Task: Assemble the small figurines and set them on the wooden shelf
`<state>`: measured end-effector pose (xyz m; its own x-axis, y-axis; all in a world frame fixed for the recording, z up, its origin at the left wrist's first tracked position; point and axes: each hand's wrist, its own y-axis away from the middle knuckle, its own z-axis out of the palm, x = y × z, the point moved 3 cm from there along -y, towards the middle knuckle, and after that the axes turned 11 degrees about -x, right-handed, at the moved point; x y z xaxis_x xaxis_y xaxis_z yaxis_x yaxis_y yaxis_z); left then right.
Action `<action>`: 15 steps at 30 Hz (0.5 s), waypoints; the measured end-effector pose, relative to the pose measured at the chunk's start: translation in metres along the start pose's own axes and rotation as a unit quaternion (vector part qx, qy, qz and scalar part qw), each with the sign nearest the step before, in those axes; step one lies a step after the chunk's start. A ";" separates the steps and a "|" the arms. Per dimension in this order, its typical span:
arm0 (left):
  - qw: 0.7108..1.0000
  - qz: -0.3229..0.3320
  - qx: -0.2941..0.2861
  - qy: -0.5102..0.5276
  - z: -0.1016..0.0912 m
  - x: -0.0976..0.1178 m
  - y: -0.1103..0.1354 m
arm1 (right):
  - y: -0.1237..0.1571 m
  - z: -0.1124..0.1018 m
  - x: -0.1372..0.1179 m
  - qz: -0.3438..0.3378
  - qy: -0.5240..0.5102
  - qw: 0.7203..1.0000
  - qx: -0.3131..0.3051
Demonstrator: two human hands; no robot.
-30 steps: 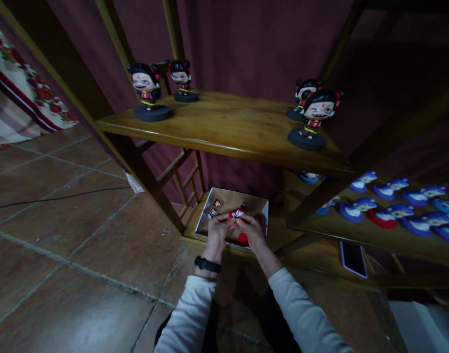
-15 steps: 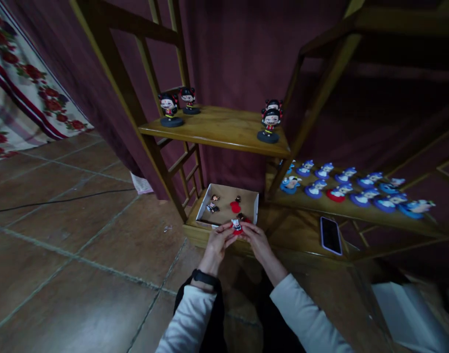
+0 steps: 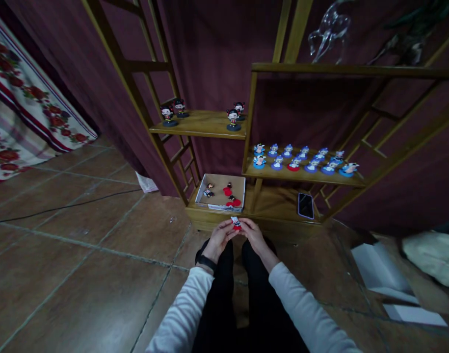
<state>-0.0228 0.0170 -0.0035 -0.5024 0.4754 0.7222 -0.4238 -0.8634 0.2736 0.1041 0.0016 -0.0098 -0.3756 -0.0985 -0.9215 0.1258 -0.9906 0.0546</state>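
Note:
Between both hands is a small white-and-dark figurine [image 3: 235,222] on a red base, held upright just in front of the low cabinet. My left hand [image 3: 220,237] pinches it from the left, and my right hand [image 3: 253,232] grips it from the right. Beyond them, a shallow cardboard box [image 3: 219,182] sits on the bottom board. Inside lie several small figurine pieces, among them a white-and-black figure [image 3: 208,193], a dark piece with a red base [image 3: 227,191] and another red base [image 3: 233,202].
Black-haired figurines [image 3: 233,120] stand on the upper left wooden shelf [image 3: 205,128]. Blue and purple figurines [image 3: 277,163] line the right shelf. A phone [image 3: 305,205] lies at the lower right. Glass ornaments [image 3: 330,32] stand above. White box parts [image 3: 382,269] lie on the floor.
The camera view has drawn back and turned to the right, showing more of the shelving. Both hands still hold the figurine, which is now in front of the box rather than overlapping its edge.

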 end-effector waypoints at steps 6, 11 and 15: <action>0.998 0.042 -0.039 -0.006 0.009 -0.001 0.015 | 0.010 -0.003 -0.011 -0.057 0.074 0.995 -0.040; 0.997 0.054 -0.062 -0.009 0.012 -0.003 0.020 | 0.020 -0.006 -0.021 -0.088 0.072 0.993 -0.043; 0.995 0.060 -0.082 -0.012 0.013 -0.005 0.017 | 0.023 -0.009 -0.022 -0.074 0.058 0.995 -0.041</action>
<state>-0.0178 -0.0026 0.0058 -0.5396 0.3652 0.7586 -0.4804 -0.8735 0.0787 0.1242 -0.0182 0.0085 -0.2879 0.0638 -0.9555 0.1524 -0.9820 -0.1115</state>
